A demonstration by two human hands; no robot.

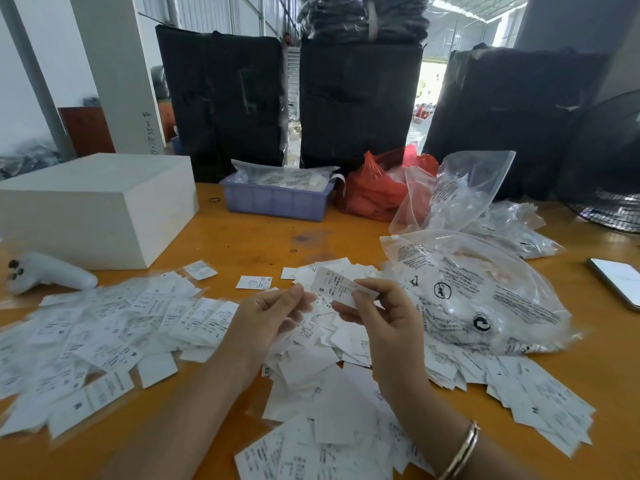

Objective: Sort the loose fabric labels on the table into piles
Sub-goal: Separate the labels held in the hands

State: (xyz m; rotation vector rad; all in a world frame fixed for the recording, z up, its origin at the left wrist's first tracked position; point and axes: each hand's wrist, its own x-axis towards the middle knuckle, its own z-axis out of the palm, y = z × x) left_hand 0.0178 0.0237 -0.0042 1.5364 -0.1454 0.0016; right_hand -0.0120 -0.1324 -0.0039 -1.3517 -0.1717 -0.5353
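Loose white fabric labels cover the orange table (249, 237). A wide spread of labels (104, 327) lies at the left, and a thick heap of labels (332, 382) sits in the middle under my hands. My right hand (377, 317) pinches one white label (332, 284) marked "S" between thumb and fingers, lifted above the heap. My left hand (270, 317) is just left of it, fingers loosely curled, its fingertips near the label's left edge; whether it holds anything is unclear. More labels (540, 393) trail off to the right.
A white box (93, 206) stands at the back left with a white controller (48, 273) beside it. A blue bin (277, 199), a red bag (374, 188) and clear plastic bags (471, 282) lie behind. A phone (620, 280) rests at the right edge, with a fan (609, 168) behind it.
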